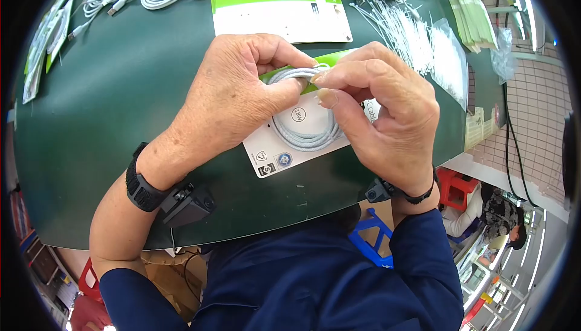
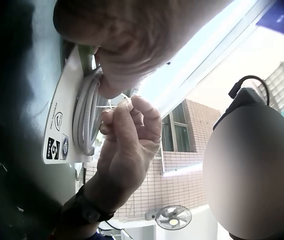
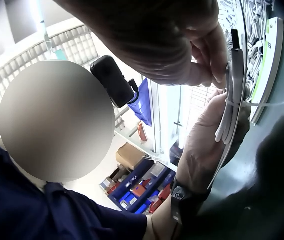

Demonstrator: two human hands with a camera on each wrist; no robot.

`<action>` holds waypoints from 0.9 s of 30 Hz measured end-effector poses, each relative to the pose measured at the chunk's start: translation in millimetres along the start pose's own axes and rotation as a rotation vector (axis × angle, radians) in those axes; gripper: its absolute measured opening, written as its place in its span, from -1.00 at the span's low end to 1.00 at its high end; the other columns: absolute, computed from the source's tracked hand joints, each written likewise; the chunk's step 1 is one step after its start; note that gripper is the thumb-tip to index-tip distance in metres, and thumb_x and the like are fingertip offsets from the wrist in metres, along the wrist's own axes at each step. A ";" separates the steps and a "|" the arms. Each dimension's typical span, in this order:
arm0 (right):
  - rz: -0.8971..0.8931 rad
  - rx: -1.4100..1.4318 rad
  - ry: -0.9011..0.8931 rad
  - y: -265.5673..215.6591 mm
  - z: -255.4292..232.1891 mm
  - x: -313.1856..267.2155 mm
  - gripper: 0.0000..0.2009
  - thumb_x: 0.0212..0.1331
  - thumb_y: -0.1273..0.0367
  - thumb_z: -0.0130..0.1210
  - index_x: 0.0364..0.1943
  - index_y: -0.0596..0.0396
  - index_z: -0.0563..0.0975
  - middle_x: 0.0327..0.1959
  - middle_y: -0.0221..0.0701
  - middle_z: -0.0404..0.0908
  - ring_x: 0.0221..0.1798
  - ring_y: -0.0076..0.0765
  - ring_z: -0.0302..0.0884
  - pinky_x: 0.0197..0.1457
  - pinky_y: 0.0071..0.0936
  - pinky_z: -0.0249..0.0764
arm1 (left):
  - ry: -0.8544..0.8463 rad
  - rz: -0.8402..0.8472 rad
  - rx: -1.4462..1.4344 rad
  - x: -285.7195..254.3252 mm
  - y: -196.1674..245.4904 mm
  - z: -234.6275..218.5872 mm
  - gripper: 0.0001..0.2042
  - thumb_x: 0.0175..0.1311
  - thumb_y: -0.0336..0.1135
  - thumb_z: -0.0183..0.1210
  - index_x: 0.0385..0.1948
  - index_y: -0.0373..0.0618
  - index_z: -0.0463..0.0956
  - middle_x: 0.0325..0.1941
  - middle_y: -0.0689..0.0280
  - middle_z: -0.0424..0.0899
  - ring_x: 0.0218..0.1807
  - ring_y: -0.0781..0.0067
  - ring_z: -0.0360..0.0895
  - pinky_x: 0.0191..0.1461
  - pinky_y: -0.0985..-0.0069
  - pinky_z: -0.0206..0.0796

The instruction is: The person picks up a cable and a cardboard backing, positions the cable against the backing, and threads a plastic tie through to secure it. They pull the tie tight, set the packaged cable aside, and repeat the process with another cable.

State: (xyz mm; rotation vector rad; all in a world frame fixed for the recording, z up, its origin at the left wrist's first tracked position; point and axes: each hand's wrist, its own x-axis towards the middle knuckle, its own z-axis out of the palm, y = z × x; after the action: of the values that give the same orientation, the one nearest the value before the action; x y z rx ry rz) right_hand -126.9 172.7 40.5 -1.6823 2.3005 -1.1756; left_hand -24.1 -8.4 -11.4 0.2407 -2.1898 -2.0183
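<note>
We read little here — most print is too small or covered. On the white packaging card [image 1: 266,149] lying near the front edge of the green bench [image 1: 121,101], a round sticker inside the coiled cable [image 1: 302,140] reads "18W". By the card's right side, beside the right hand [image 1: 387,125], we make out "C cable". At the card's lower left corner a small dark badge shows a "5", and the left wrist view adds "YEARS" next to it — the other marks there stay unreadable.
</note>
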 end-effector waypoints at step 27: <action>-0.270 -0.020 0.075 14.0 11.2 0.0 -0.74 0.13 0.65 0.39 -0.16 0.04 0.65 -0.26 -0.27 0.69 -0.27 -0.39 0.63 -0.26 -0.52 0.55 | -0.012 -0.107 -0.081 1.0 5.9 -15.0 -0.76 0.19 -0.63 0.27 -0.10 -0.32 0.74 -0.16 0.27 0.80 -0.08 0.56 0.70 0.11 0.55 0.57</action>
State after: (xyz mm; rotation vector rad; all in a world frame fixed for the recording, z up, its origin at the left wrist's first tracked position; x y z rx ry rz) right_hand -132.8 168.3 24.2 -2.0404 2.1833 -1.2853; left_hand -21.8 -22.7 -4.3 0.3436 -2.1391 -2.1651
